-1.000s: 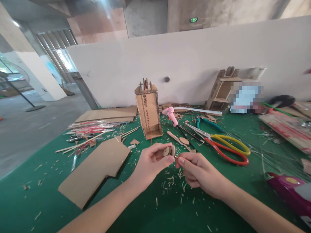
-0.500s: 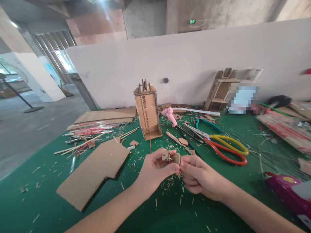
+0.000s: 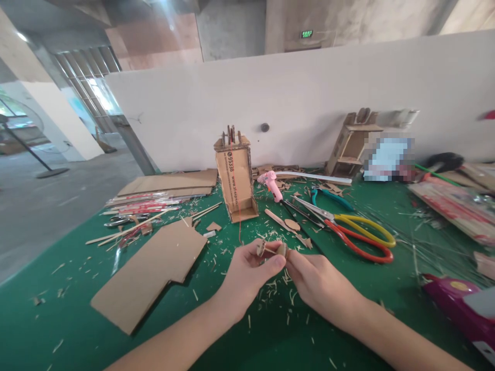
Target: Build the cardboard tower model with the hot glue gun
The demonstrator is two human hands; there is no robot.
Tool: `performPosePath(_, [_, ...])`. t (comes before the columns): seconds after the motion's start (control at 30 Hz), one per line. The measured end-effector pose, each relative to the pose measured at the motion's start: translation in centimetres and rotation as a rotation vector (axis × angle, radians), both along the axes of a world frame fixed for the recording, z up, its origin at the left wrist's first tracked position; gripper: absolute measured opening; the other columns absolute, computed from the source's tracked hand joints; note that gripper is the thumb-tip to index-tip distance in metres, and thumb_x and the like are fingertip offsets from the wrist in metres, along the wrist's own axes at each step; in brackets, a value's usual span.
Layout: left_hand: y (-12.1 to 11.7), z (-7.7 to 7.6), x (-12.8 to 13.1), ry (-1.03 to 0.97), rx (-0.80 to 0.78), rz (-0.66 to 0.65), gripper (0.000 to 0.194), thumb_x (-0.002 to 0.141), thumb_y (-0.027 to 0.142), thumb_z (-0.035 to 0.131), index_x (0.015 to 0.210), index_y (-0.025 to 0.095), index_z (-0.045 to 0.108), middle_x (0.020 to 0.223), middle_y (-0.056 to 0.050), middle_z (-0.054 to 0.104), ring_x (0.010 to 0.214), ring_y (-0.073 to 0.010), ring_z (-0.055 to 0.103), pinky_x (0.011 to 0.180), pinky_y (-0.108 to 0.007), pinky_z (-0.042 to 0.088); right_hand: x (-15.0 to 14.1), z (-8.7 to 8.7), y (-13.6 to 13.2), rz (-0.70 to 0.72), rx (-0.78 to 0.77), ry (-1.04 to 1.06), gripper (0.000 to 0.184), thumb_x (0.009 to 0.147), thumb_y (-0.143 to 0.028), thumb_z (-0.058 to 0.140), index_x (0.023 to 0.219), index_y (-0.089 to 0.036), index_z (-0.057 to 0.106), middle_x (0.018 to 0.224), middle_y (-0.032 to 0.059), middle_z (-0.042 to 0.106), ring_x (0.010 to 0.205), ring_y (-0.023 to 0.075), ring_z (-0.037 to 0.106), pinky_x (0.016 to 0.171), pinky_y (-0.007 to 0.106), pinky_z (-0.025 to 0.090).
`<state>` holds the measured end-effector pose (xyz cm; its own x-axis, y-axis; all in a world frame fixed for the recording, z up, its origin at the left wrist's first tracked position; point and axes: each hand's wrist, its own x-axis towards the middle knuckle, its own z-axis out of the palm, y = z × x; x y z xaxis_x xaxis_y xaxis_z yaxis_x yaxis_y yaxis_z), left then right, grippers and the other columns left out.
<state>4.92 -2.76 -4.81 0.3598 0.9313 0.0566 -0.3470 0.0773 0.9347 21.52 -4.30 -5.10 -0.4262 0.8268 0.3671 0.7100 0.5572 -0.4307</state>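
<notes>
Left hand [image 3: 247,275] pinching disc-and-stick piece [image 3: 282,250], stick running crosswise toward right hand [image 3: 323,283]. Right fingertips right up at nearer disc, their grip hidden, can't tell. Piece sits above table [image 3: 69,319], on near side of upright cardboard box [image 3: 234,180].

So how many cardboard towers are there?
2. The nearer tower stands just beyond the left hand; the farther tower is off to the right, by the white wall. The blurred patch beside it could hide more.
</notes>
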Motion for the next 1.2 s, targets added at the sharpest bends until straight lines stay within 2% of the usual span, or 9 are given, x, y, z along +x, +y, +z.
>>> performPosePath(0.2, [0.1,-0.4,0.1,-0.043,-0.052,0.031,0.027,0.071,0.031,0.079,0.093,0.017,0.073,0.09,-0.004,0.068,0.088,-0.0157,0.061,0.089,-0.034,0.047,-0.5,0.8,0.0,0.007,-0.241,0.148,0.02,0.096,-0.027,0.03,0.08,-0.022,0.04,0.063,-0.002,0.043,0.052,0.0119,0.037,0.049,0.025,0.028])
performPosePath(0.3, [0.1,-0.2,0.0,0.001,-0.063,0.031,0.029,0.072,0.032,0.079,0.096,0.017,0.073,0.088,-0.004,0.069,0.085,-0.0141,0.061,0.083,-0.03,0.048,-0.7,1.4,-0.1,0.046,-0.52,0.365,0.023,0.097,-0.037,0.033,0.083,-0.022,0.043,0.059,-0.0053,0.037,0.05,0.0101,0.035,0.049,0.024,0.032])
performPosePath(0.43, [-0.1,0.0,-0.1,-0.047,-0.058,-0.053,0.026,0.073,0.032,0.078,0.094,0.017,0.073,0.073,0.0,0.064,0.068,-0.0081,0.057,0.073,-0.025,0.047,-0.4,1.8,-0.2,0.115,-1.078,0.782,0.034,0.09,-0.055,0.047,0.083,-0.022,0.044,0.053,-0.0115,0.02,0.044,0.0052,0.017,0.039,0.016,0.02])
performPosePath(0.6, [-0.1,-0.2,-0.1,-0.013,-0.02,-0.117,0.025,0.077,0.031,0.075,0.097,0.016,0.071,0.071,0.0,0.064,0.07,-0.0088,0.059,0.078,-0.027,0.046,0.4,2.0,0.2,0.113,-1.386,0.993,0.03,0.085,-0.045,0.062,0.075,-0.02,0.048,0.052,-0.012,0.02,0.042,0.0026,0.009,0.034,0.014,0.006])
performPosePath(0.73, [0.2,0.1,-0.1,-0.008,-0.047,-0.083,0.031,0.08,0.036,0.071,0.103,0.016,0.068,0.077,-0.001,0.065,0.075,-0.0102,0.06,0.083,-0.029,0.048,0.4,1.8,0.8,0.168,-1.339,1.145,0.023,0.085,-0.036,0.061,0.074,-0.018,0.052,0.053,-0.0106,0.021,0.043,0.0035,0.012,0.036,0.014,0.01])
performPosePath(0.87, [0.2,0.5,-0.1,-0.092,-0.063,-0.094,0.049,0.077,0.038,0.073,0.12,0.021,0.059,0.115,-0.008,0.062,0.107,-0.0205,0.058,0.096,-0.039,0.046,-0.1,1.2,1.2,0.164,-1.095,1.249,0.019,0.084,-0.037,0.063,0.079,-0.02,0.057,0.058,-0.0074,0.033,0.048,0.0054,0.024,0.041,0.017,0.021])
performPosePath(1.03, [-0.2,0.4,0.4,0.125,-0.079,-0.038,0.025,0.078,0.029,0.072,0.095,0.013,0.064,0.098,-0.009,0.066,0.097,-0.0214,0.061,0.09,-0.039,0.051,-0.7,0.8,1.4,0.024,-0.596,0.995,0.024,0.084,-0.044,0.061,0.084,-0.021,0.067,0.09,0.0033,0.056,0.085,0.0168,0.05,0.075,0.028,0.043])
performPosePath(1.1, [-0.4,0.4,0.6,0.144,-0.059,-0.036,0.026,0.079,0.028,0.069,0.099,0.013,0.063,0.101,-0.009,0.066,0.096,-0.0215,0.061,0.084,-0.038,0.054,-1.0,0.6,1.4,-0.009,-0.493,0.886,0.028,0.084,-0.046,0.059,0.081,-0.021,0.07,0.095,0.0046,0.057,0.096,0.0199,0.049,0.086,0.032,0.041])
performPosePath(1.2, [-0.4,0.6,0.7,0.177,0.019,-0.008,0.033,0.08,0.026,0.068,0.111,0.016,0.059,0.11,-0.008,0.065,0.096,-0.0203,0.061,0.079,-0.033,0.053,-1.3,0.5,1.3,-0.005,-0.478,0.857,0.031,0.084,-0.048,0.058,0.079,-0.021,0.072,0.088,0.0035,0.056,0.086,0.019,0.05,0.079,0.032,0.044])
